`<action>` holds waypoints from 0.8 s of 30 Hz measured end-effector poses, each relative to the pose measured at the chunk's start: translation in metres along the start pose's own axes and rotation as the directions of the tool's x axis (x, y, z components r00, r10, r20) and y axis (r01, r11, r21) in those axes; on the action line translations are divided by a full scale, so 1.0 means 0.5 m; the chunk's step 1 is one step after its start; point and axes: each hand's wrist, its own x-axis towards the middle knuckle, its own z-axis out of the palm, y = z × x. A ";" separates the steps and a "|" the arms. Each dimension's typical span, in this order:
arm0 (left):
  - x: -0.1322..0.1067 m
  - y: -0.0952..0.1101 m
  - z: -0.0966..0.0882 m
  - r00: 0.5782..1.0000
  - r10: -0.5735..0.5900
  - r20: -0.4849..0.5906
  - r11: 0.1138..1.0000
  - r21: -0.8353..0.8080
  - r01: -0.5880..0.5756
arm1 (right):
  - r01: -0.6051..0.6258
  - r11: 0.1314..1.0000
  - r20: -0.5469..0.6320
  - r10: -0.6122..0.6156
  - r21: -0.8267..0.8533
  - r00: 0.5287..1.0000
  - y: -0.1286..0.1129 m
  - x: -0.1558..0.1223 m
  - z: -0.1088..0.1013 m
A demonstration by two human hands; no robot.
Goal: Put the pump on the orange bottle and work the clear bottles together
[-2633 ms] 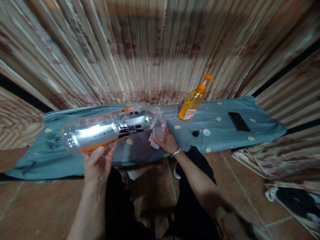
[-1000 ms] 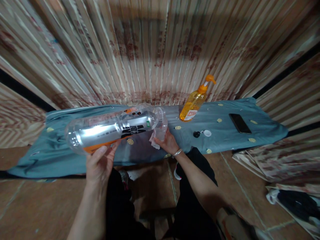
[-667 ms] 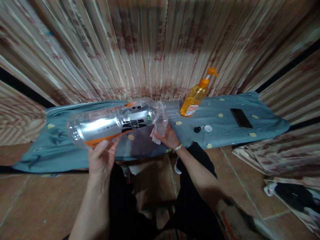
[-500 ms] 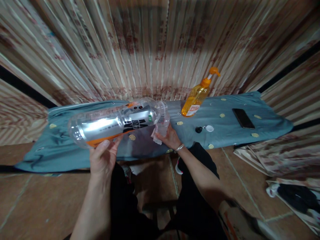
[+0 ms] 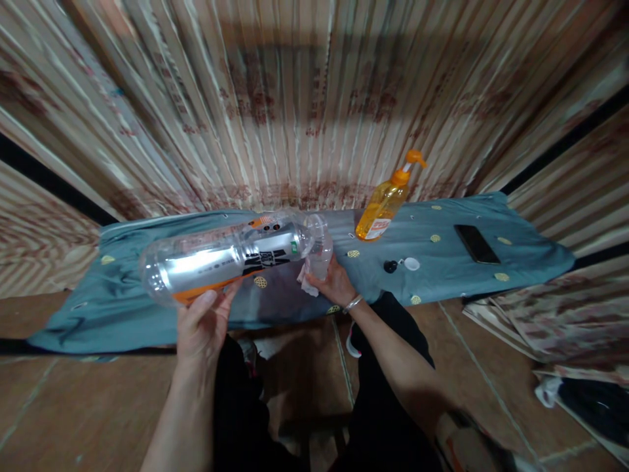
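Observation:
My left hand is closed around the underside of a large clear plastic bottle with a silver and orange label. The bottle lies almost level in the air, its neck pointing right. At that neck is a small clear container, gripped by my right hand. The bottle's mouth meets or overlaps the container's top; whether they touch, I cannot tell. A crumpled pale tissue is pinched under my right hand, against the container. Any liquid inside the large bottle is hard to make out.
A green-blue cloth covers the long bench. On it stand an orange pump bottle, a small black cap, a white cap and a dark phone. A striped curtain hangs behind.
The whole scene sits slightly lower in the picture, as the head view has tipped up a little. Both hands keep their grips, and the bottle and container stay together.

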 end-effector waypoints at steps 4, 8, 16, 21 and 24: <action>0.002 0.000 0.000 1.000 -0.004 -0.009 1.000 -0.028 0.003 | -0.023 1.000 0.003 0.023 0.003 1.000 -0.003 0.000 0.001; 0.000 0.002 0.008 1.000 -0.013 -0.015 0.998 -0.061 0.012 | 0.000 1.000 0.002 0.000 0.025 1.000 0.000 -0.001 0.004; 0.000 0.007 0.014 0.999 -0.013 -0.031 0.999 -0.042 0.012 | 0.003 1.000 0.008 -0.003 0.019 1.000 -0.001 0.001 0.000; 0.001 0.011 0.016 0.998 -0.033 -0.054 0.998 -0.047 0.031 | 0.001 1.000 0.007 -0.001 0.000 1.000 0.001 0.001 0.000; 0.002 0.013 0.019 0.998 -0.029 -0.051 0.998 -0.056 0.027 | 0.006 1.000 0.012 -0.006 0.011 1.000 0.005 0.001 0.003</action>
